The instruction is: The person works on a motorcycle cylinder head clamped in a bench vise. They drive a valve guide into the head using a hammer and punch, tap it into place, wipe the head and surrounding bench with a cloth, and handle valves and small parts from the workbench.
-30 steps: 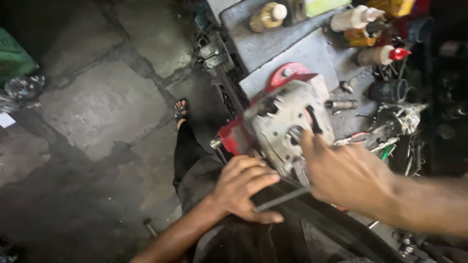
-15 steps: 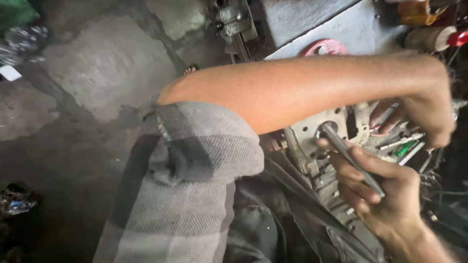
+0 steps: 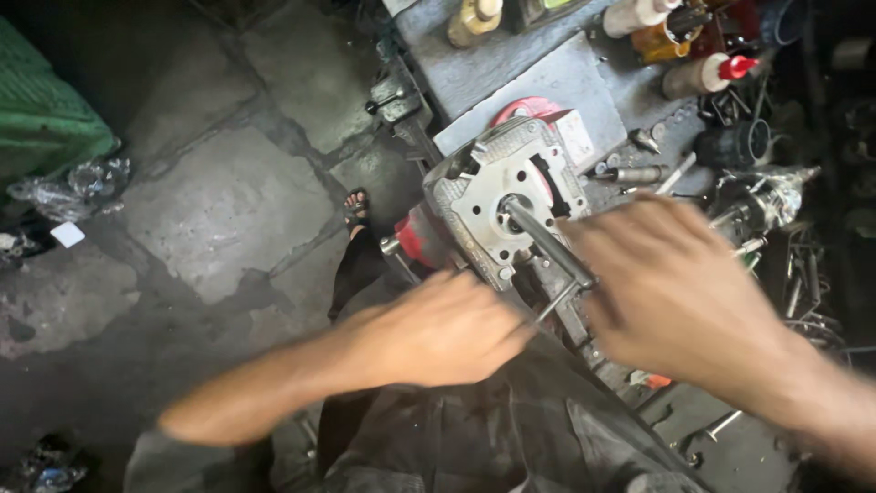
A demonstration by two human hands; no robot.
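— Well, what does the head view show the person's hands doing?

— The right hand is curled shut around one end of a T-handle wrench, near the crossbar. The left hand sits at the crossbar's other end; it is blurred, so whether its fingers close on the bar cannot be told.

— And where does the wrench go?

— Its shaft runs up and away from both hands into the round middle opening of a grey metal engine casing. The casing stands just beyond the fingertips of the two hands, tilted, with its flat face turned up toward the camera.

— What lies around the hands?

— Beyond the right hand the grey bench carries a row of bottles: a pale one with a red cap, an amber one and a cream-coloured one farther off. A red round part peeks out behind the casing's far edge. To the outside of the right hand lies a tangle of metal tools and parts, too cluttered to name singly.

— And on the left side?

— Beyond the left hand a foot in a sandal rests on the stone floor. Well apart from that hand, at the frame's edge, there is a green ribbed object with crumpled clear plastic beside it. Below both wrists dark cloth covers the person's lap.
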